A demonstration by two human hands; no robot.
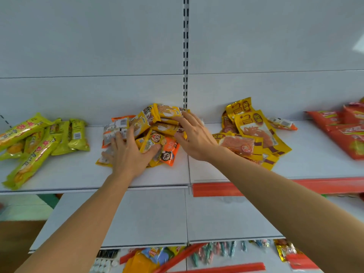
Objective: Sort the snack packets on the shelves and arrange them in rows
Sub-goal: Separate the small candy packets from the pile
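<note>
Both hands are on the middle heap of snack packets on the shelf (59, 174). The left hand (128, 154) lies flat with fingers spread and fairly straight, pressing down on the near left side of the yellow and orange pile (155, 133); it grips nothing. The right hand (194, 136) rests against the right side of the same pile, fingers stretched over the top yellow packets and thumb low beside an orange packet (169, 150), pushing rather than pinching.

The pile sits loose and jumbled at the middle of the shelf, against the white back panel (98, 46), just below the slotted upright (185, 56). Well to the left lies a group of yellow-green packets (39, 140), some long ones slanting toward the front edge. Just right of the right hand is a heap of gold packets (254, 133) with meat strips pictured. At the far right are red packets (346, 131). A red price strip (216, 189) runs along the shelf's right front edge. More packets lie on a lower shelf (137, 217).
</note>
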